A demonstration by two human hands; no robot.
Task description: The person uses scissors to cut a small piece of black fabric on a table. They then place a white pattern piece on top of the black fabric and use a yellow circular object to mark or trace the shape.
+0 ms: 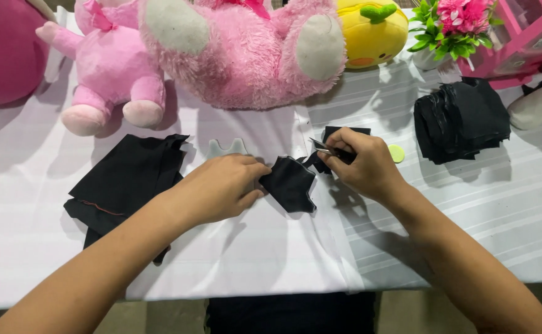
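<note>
My left hand [221, 185] pinches a small piece of black fabric [289, 184] with a wavy cut edge, holding it just above the white tablecloth [252, 247]. My right hand [363, 162] grips small metal scissors [321, 147], their blades at the upper right edge of that fabric piece. A scrap of black cloth [339, 131] lies behind my right hand. A pale grey cut-out template [226, 148] lies flat just behind my left hand.
Folded black fabric [125, 179] lies at the left, a stack of cut black pieces [462, 120] at the right. Pink plush toys [240, 49], a yellow plush [373, 31], a flower pot [450, 31] and a pink box [530, 37] line the back. A small yellow-green disc [396, 153] is near my right hand.
</note>
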